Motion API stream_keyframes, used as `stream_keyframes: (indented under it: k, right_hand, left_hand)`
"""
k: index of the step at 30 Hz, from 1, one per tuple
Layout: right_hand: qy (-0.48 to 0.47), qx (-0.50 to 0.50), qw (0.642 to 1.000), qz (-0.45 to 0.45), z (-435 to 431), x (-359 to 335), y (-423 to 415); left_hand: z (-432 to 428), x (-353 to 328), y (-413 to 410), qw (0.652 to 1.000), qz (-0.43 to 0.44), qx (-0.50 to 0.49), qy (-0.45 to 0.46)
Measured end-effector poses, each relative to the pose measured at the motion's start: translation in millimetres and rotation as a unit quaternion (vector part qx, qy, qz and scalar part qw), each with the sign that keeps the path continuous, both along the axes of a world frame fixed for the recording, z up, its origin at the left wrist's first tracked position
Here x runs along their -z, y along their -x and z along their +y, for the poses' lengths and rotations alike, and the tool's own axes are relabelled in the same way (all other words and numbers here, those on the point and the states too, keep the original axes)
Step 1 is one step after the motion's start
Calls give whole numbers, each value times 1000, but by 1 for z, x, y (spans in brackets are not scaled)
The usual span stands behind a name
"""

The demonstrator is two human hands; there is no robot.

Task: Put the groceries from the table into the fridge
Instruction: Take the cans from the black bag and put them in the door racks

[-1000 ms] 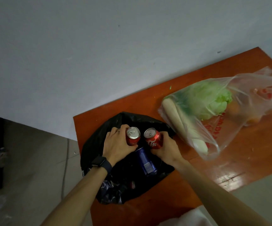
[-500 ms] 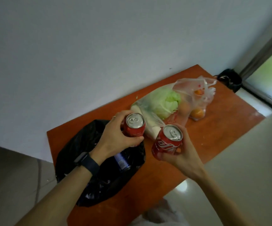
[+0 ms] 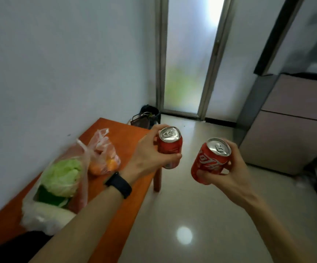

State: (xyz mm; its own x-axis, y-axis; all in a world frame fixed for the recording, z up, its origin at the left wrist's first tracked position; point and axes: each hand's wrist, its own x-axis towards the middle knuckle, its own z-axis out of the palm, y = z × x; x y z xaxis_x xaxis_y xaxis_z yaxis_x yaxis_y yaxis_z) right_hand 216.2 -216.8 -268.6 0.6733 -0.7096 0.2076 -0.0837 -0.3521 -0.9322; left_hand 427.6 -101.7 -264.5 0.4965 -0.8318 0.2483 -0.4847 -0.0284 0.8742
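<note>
Glossy metal cans [image 3: 170, 147], clear plastic bag [image 3: 58, 186]

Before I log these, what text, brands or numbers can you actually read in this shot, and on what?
Nothing reads letter for letter.
Right can, gripped by the right hand: white script logo, tilted and blurred, not legible.
Left can, gripped by the left hand: faint pale print, too blurred.
Plastic bag on the table: red print, too blurred.
</note>
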Motion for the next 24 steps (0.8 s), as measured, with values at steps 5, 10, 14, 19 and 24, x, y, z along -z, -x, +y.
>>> stream_keyframes:
  k: [5, 10, 14, 19, 24]
  right_hand:
    - [44, 78, 995, -33, -116, -22, 92]
    - [75, 144, 986, -41, -209, -43, 161]
    - [91, 171, 979, -61, -273, -59, 191]
    - [84, 195, 973, -94, -360, -73, 206]
    - [98, 201, 970, -99, -456, -86, 206]
  left_hand:
    - [-150, -22, 76, 997, -9, 64, 44]
    - [-265, -48, 138, 989, -6, 113, 94]
    - [-341, -69, 168, 982, -10, 146, 120]
    - [-436, -87, 185, 974, -28, 173, 143]
    - [-536, -96, 186, 969, -35, 187, 158]
